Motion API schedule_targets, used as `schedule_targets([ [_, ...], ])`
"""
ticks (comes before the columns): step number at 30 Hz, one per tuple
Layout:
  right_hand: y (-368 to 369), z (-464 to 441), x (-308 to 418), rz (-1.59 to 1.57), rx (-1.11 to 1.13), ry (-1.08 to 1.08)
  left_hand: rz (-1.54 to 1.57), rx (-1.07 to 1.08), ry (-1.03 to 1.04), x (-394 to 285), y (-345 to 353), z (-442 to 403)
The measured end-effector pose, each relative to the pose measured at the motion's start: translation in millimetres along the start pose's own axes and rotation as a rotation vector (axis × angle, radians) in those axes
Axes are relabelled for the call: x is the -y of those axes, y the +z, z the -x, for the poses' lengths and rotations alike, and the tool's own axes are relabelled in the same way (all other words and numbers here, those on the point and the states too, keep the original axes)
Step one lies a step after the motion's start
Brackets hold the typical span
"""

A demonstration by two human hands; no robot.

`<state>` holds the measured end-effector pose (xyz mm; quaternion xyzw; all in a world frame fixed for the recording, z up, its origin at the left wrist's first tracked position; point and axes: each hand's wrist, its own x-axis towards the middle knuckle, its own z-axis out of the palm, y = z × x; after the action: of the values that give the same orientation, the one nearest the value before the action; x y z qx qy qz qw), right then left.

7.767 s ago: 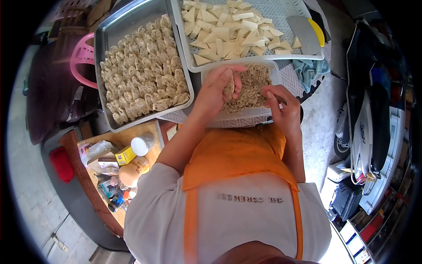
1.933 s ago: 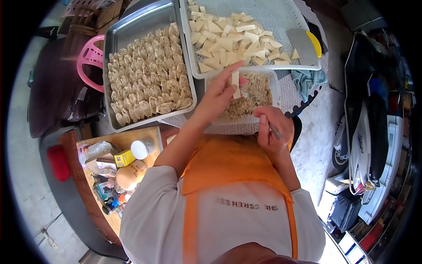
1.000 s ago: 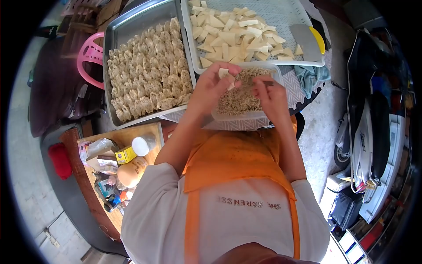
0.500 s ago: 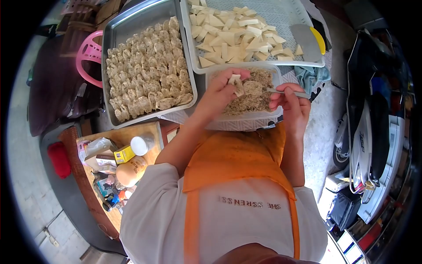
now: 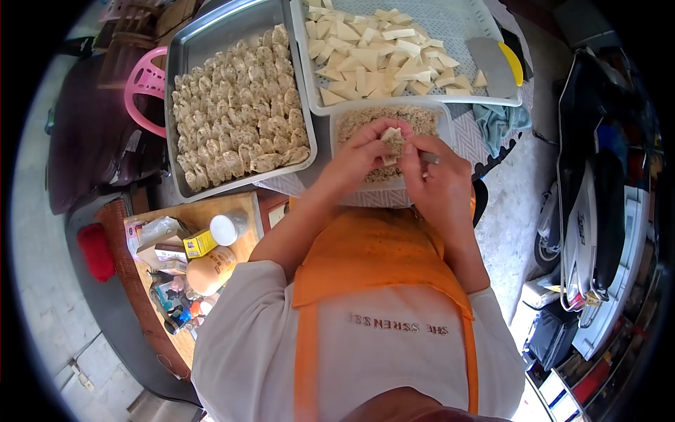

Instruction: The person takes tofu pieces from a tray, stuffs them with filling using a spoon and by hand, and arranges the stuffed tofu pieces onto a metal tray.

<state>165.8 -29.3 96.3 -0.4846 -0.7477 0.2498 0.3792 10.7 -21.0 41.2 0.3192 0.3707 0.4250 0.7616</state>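
Observation:
My left hand (image 5: pixel 363 151) is closed around a pale tofu piece (image 5: pixel 391 133) topped with speckled minced filling, above a clear plastic tub (image 5: pixel 444 119). My right hand (image 5: pixel 434 169) is closed on a thin metal utensil (image 5: pixel 429 158) and its fingertips meet the tofu piece. The utensil's working end is hidden, so I cannot tell its exact kind. Crumbly minced filling (image 5: pixel 415 116) lies in the tub under both hands.
Left stands a metal tray (image 5: pixel 188 46) with rows of stuffed pieces (image 5: pixel 239 105). Behind the tub, a white perforated tray (image 5: pixel 450 24) holds cut tofu (image 5: pixel 380 56) and a yellow-handled scraper (image 5: pixel 492 67). A cloth (image 5: pixel 499 126) hangs right; a wooden table (image 5: pixel 242 204) with jars stands lower left.
My right hand has moved left and up from the filling to the tofu piece, bringing the utensil along. The tofu piece, held in my left hand, now bears filling.

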Motion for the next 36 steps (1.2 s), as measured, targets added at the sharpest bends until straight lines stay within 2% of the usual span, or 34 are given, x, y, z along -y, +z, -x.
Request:
schedule_targets([
  [1, 1, -3, 3, 0.003, 0.003, -0.032, -0.023, -0.013, -0.016, 0, 2, 1],
  [4, 1, -13, 13, -0.004, 0.006, -0.099, -0.295, -0.088, 0.271, 16, 7, -4],
  [7, 3, -16, 10, -0.076, -0.025, -0.088, -0.804, -0.228, 0.509, 13, 2, -6],
  [10, -2, -11, -6, -0.234, -0.12, 0.005, -0.865, -0.325, 0.36, -10, 7, 0],
  [12, -8, -8, -8, -0.364, -0.24, 0.139, -0.721, -0.332, 0.362, -10, 0, -2],
  [13, -11, -10, -14, -0.294, -0.244, 0.139, -0.65, -0.332, 0.364, -10, -3, -3],
  [16, 3, -11, -55, -0.082, -0.008, 0.204, -0.287, -0.248, 0.327, -10, -4, -6],
  [17, 11, -10, -63, 0.007, 0.065, 0.164, -0.25, -0.217, 0.305, -8, -6, -8],
  [20, 22, -6, -59, -0.394, 0.169, 0.422, -0.171, -0.161, 0.268, -6, -13, -13],
  [24, 5, -8, -64, -0.762, 0.101, 0.568, -0.141, -0.184, 0.264, -8, -13, -12],
  [28, -19, -4, -70, -0.836, 0.042, 0.542, -0.058, -0.176, 0.174, -13, -13, -12],
  [32, -27, -3, -58, -0.858, -0.047, 0.476, -0.037, -0.115, 0.175, -7, -17, -15],
  [34, -24, -4, -44, -0.76, -0.073, 0.436, -0.018, -0.084, 0.146, -8, -13, -15],
  [36, -15, -7, -31, -0.633, -0.066, 0.37, -0.149, -0.106, 0.136, -6, -9, -17],
])
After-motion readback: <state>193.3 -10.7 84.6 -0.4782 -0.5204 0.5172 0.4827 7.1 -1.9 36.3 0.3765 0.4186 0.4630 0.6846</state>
